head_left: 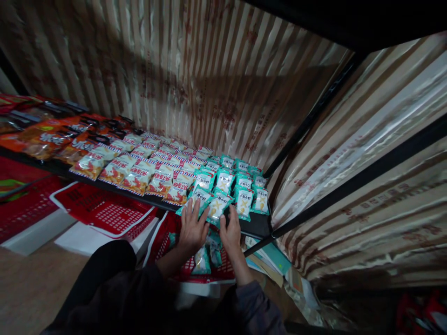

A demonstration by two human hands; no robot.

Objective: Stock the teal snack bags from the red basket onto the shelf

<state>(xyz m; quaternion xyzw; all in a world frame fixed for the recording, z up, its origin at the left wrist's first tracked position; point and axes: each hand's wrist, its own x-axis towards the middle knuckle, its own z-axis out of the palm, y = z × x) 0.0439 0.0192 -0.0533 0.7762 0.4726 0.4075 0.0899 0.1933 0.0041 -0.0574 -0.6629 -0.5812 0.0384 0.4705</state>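
Small teal-and-white snack packets [225, 180] lie in rows at the right end of a black shelf [256, 225]. My left hand [193, 228] rests its spread fingers on the front-left teal packet [200, 196] at the shelf's front edge. Beside it, my right hand [230, 230] has its fingers stretched out along the right side of another front teal packet [218, 208]. Neither hand is wrapped round a packet. Below my hands, a red basket [223, 272] holds several more teal packets [201, 260], partly hidden by my arms.
White-and-red snack packets [136, 176] fill the shelf's middle, and larger orange bags [45, 139] its left. Red baskets [115, 211] stand below. A black frame post [310, 118] rises at the right, against striped wrinkled sheeting [209, 88]. Flattened cardboard [268, 260] lies on the floor.
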